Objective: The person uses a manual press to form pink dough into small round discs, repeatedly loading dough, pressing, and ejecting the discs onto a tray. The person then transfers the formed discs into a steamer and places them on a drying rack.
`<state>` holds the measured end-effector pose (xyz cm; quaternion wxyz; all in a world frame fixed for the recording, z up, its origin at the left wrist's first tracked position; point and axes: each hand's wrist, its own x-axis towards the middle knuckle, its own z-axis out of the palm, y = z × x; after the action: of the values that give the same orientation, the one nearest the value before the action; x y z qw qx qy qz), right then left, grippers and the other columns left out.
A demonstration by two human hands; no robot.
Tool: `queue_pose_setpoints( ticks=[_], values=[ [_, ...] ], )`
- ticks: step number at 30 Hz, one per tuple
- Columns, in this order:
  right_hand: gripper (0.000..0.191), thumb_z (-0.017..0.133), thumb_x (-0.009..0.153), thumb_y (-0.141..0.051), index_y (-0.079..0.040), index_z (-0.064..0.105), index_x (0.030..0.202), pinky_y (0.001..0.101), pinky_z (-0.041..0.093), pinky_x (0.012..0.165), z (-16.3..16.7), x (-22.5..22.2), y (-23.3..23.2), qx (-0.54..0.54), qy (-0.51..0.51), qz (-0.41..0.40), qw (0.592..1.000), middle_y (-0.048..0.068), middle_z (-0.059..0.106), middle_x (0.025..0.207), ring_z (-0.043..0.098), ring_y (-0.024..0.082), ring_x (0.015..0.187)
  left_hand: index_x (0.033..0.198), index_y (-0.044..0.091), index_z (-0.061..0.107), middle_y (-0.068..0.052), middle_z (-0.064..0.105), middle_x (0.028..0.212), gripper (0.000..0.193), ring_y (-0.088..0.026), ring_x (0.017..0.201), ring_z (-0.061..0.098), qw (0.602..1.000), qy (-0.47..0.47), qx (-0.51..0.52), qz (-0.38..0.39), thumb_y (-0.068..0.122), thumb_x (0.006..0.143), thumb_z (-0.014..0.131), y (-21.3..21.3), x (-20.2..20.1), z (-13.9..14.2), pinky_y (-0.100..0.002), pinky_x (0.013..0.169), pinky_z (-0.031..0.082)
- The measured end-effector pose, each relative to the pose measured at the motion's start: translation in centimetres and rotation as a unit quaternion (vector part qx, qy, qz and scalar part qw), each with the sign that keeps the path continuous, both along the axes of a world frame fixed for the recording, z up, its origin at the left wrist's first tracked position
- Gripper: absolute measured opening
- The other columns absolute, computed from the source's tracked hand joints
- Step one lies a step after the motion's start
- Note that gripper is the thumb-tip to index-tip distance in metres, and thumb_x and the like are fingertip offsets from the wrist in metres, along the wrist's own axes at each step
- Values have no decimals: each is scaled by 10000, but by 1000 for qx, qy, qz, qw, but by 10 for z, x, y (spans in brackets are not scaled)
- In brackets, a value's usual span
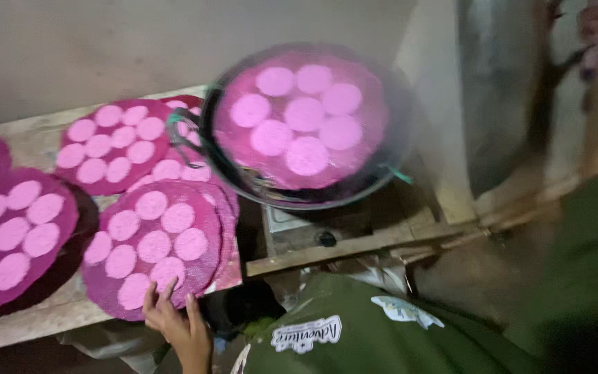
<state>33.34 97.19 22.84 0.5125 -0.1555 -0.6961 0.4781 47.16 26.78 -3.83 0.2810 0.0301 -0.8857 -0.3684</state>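
My left hand (174,324) reaches up from the bottom edge with its fingers spread, and the fingertips rest on the near rim of a round magenta mat (109,294). This mat carries several pale pink round discs (153,246) and lies on top of other mats like it. My right hand is out of view. To the upper right, another magenta mat with pink discs (304,114) sits inside a wide dark pan (327,197) on a small stove (299,225).
More mats of pink discs lie on the wooden bench (29,325): one at the left (15,232), one behind (109,142). A person in a green shirt (354,332) is close at the lower right. A grey wall stands behind.
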Motion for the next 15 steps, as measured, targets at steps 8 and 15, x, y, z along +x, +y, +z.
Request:
queue_pose_setpoints(
  ticks=[8,15],
  values=[
    [265,583,1078,-256,-135,522,851,341,291,534,-129,-5,54,-129,-156,149,968,-11,464,736,396,118,605,1372,20,589,-258,385,1528,408,-404,1450,330,998,20,13,-49,200,1009,630,98,-13,42,-538,1223,216],
    [371,507,1071,-385,-62,613,923,312,424,777,-169,-35,69,-32,-282,120,951,2,585,895,498,152,829,1369,27,607,-249,375,1545,389,-381,1445,321,1000,6,-8,-5,197,1019,615,131,-1,44,-528,1215,201]
  ],
)
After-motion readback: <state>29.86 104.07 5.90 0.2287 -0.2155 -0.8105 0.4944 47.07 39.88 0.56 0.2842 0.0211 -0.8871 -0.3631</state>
